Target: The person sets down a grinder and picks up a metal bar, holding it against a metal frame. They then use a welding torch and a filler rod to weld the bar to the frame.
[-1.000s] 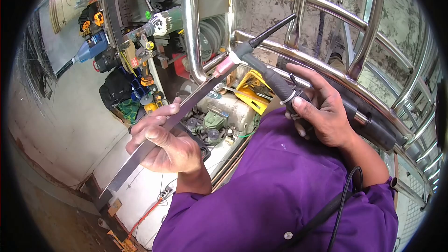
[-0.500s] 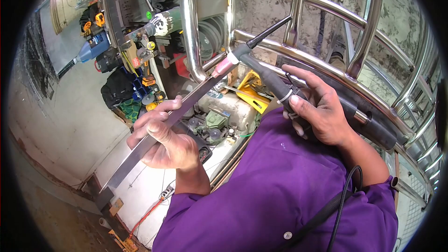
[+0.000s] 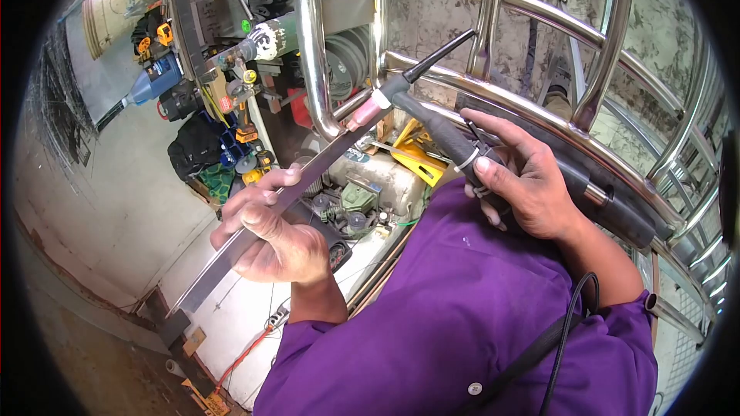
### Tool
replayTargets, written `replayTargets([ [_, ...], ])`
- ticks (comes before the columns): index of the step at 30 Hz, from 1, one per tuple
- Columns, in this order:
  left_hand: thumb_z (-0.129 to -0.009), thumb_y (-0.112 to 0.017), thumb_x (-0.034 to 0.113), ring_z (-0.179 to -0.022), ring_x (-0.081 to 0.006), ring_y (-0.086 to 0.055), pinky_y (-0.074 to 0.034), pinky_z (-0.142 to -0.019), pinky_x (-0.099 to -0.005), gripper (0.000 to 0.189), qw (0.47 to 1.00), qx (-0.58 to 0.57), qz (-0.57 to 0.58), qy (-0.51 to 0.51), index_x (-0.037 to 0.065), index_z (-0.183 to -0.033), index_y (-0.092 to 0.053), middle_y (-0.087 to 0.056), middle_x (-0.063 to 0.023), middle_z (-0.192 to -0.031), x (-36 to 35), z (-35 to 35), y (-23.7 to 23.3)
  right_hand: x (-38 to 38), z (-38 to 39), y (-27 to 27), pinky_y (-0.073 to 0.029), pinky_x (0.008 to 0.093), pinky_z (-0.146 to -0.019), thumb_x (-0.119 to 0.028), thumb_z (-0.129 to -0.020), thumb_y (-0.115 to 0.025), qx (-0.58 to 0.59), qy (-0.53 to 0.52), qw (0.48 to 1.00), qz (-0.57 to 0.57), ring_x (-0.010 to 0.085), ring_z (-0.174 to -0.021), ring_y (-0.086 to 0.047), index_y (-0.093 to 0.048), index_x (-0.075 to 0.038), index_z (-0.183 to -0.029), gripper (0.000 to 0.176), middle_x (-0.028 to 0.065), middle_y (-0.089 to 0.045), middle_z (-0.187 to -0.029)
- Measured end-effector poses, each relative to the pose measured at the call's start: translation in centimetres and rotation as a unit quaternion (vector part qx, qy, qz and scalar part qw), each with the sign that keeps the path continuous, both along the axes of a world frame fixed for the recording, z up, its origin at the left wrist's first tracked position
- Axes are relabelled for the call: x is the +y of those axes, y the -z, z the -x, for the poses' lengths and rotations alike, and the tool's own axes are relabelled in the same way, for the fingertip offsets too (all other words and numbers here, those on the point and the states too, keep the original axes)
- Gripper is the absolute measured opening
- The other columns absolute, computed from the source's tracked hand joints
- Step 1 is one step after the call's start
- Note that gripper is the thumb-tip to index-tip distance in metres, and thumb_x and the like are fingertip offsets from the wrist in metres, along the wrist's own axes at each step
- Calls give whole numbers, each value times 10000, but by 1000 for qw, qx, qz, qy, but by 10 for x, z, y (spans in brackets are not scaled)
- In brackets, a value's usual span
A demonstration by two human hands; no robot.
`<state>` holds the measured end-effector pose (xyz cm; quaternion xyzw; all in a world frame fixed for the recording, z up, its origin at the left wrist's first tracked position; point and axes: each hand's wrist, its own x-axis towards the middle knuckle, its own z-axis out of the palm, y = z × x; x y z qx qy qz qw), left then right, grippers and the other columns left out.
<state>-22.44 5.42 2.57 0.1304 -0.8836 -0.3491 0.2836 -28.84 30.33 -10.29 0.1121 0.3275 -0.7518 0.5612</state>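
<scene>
Clamped in the closed left hand (image 3: 274,235), a flat bar (image 3: 327,156), slanting from lower left up to frame centre, top end meeting the bent steel tube (image 3: 311,46). Gripped in the curled right hand (image 3: 528,185), a welding torch (image 3: 439,131), pink nozzle at that joint. Probably best: brace bar firmly, steady torch wrist, hold nozzle close.
</scene>
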Motion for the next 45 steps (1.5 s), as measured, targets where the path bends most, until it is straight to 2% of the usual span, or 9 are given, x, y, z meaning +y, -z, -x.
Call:
replayTargets([
  [10, -1136, -540, 194, -803, -332, -731, -667, -769, -522, 267, 999, -10, 38, -18, -19, -1001, -453, -585, -142, -896, 2, 3, -1, 2, 0, 1, -466, 247, -514, -205, -1091, -631, 21, -3, 1000, -5, 74, -597, -580, -410, -72, -1622, 591, 52, -664, -889],
  [25, -1134, -541, 195, -809, -331, -733, -677, -754, -504, 288, 999, -12, 26, -26, -40, -982, -475, -602, -142, -881, 2, 1, -3, 0, 3, -1, -470, 253, -518, -186, -1097, -614, 16, -14, 1000, 1, 83, -605, -580, -413, -71, -1620, 571, 41, -639, -890],
  [34, -1131, -548, 193, -810, -331, -734, -671, -746, -478, 280, 999, -11, 29, -26, -36, -993, -468, -603, -144, -880, 2, 1, -4, 0, 11, -1, -466, 267, -479, -199, -1099, -614, -28, -28, 999, 23, 103, -556, -588, -408, -15, -1603, 574, 60, -644, -873],
  [45, -1132, -548, 188, -803, -325, -728, -661, -740, -478, 271, 999, -10, 24, -21, -34, -994, -477, -604, -143, -879, 3, 2, -4, -1, 12, -1, -454, 268, -461, -189, -1102, -609, -35, -25, 999, 30, 107, -538, -577, -410, -7, -1596, 563, 60, -622, -854],
])
